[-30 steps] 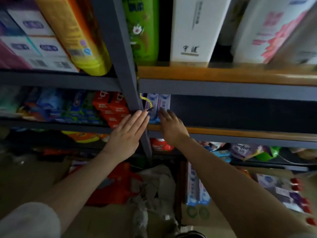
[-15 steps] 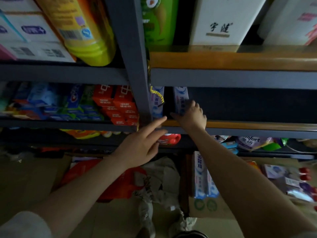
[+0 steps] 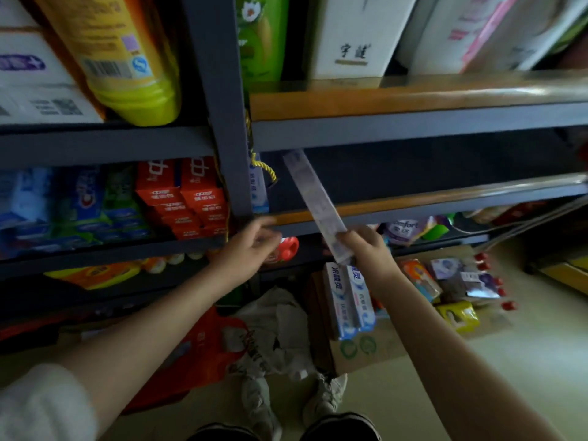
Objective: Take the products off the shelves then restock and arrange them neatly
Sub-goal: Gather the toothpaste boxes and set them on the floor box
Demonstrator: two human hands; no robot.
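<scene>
A long toothpaste box is held at its lower end by the right hand, just right of centre frame — gripped there, it seems, so the length can be drawn out of the dark, nearly bare shelf behind it. The box is tilted, its far end pointing up and left toward the shelf opening; blur makes the print unreadable. One more box is left standing against the grey post at centre. On the floor, lower centre, a cardboard carton with two matching boxes inside is placed directly below — judged to be where removed stock is gathered. The left hand is held out at the shelf edge, its fingers loosely curled around nothing — ready, perhaps, for the remaining box. Both forearms are stretched forward from the lower corners.
</scene>
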